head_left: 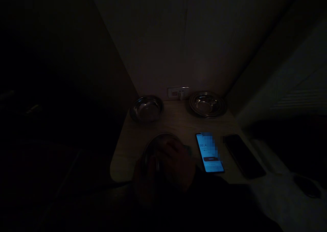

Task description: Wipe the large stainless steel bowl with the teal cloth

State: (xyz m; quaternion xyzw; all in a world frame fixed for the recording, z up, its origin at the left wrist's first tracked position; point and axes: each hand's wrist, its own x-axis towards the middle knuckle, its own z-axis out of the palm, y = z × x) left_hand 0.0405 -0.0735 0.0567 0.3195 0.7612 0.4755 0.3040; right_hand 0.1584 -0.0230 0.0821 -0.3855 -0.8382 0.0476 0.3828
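In dim light, a round metal bowl (163, 134) sits near the front of a small wooden table, close in front of me. My left hand (144, 179) is at its near left side, fingers wrapped over the rim. Across the bowl's inside lies my right hand (176, 162), its fingers bent and closed downward. Whatever is under those fingers is too dark to make out. A faint greenish patch (189, 150) shows just beyond the right hand; its kind is unclear. Dark sleeves cover my arms.
Another metal bowl (146, 109) stands at the table's (176, 123) back left, and stacked metal plates (207, 105) at the back right. A lit phone (211, 162) and a dark phone-like slab (244, 156) lie to the right. A wall socket (178, 92) with a plug is behind.
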